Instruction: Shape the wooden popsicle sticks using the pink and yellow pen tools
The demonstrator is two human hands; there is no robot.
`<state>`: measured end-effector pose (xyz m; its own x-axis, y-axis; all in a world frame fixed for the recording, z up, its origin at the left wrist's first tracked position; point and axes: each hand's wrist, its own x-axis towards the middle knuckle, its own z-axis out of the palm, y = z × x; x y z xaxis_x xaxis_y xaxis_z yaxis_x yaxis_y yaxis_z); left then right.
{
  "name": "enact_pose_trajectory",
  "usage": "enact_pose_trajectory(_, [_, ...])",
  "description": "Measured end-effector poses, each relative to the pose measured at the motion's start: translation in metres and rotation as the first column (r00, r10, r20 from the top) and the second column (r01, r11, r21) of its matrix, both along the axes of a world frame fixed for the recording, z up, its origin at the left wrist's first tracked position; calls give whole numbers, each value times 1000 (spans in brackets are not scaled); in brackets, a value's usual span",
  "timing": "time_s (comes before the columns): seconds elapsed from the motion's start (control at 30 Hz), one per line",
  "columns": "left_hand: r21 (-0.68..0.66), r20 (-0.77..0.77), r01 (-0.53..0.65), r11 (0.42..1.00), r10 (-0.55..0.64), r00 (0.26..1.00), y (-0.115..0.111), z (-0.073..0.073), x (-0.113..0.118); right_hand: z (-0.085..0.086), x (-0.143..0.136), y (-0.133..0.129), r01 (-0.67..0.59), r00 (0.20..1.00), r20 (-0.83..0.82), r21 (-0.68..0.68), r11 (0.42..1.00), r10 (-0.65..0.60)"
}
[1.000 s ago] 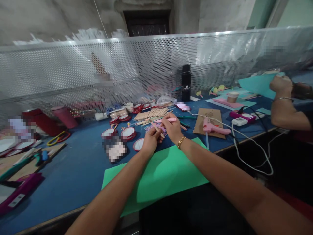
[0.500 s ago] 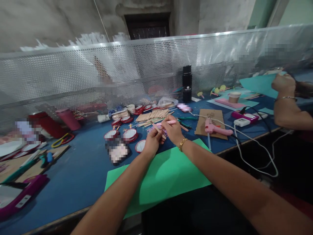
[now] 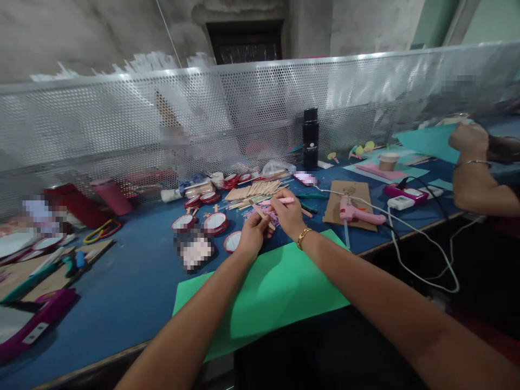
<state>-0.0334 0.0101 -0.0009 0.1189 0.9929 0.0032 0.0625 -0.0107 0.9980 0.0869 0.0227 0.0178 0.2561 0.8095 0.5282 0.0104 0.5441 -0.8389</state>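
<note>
My left hand (image 3: pixel 253 233) pinches a flat wooden craft stick (image 3: pixel 258 209), which slants up and to the left out of the fingers. My right hand (image 3: pixel 287 215) is closed around a pink pen (image 3: pixel 286 200), its tip close to the stick; whether they touch I cannot tell. Beneath my forearms lies a green sheet (image 3: pixel 280 287) at the table's front edge. Purple bits (image 3: pixel 273 215) lie partly hidden behind my hands. Beyond them is a pile of wooden sticks (image 3: pixel 258 189). Small red-rimmed drums (image 3: pixel 216 223) stand left of my left hand.
A pink glue gun (image 3: pixel 363 216) rests on cardboard (image 3: pixel 357 189) at right, with a white cable (image 3: pixel 410 271) hanging off the edge. Behind stand a black bottle (image 3: pixel 311 140) and a perforated metal screen (image 3: pixel 260 103). Another person's hand (image 3: pixel 469 141) holds a blue-green sheet (image 3: pixel 430 142).
The pen tip has drawn back slightly to the right along with my right hand. My left hand keeps the stick almost still. The other person's sheet has shifted a little.
</note>
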Motion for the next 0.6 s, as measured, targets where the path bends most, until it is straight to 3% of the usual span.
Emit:
enact_pose_trajectory(0.17, [4, 10, 10, 1000, -10, 1000, 0, 0, 0, 1, -1, -2, -30, 999, 17, 12, 999, 29])
enact_pose_trajectory(0.37, [2, 2, 7, 1000, -7, 1000, 1, 0, 1, 3, 1, -1, 19, 1000, -11, 11, 1000, -18])
enact_pose_trajectory(0.6, [11, 7, 11, 1000, -11, 1000, 0, 0, 1, 1, -1, 0, -33, 999, 17, 13, 999, 33])
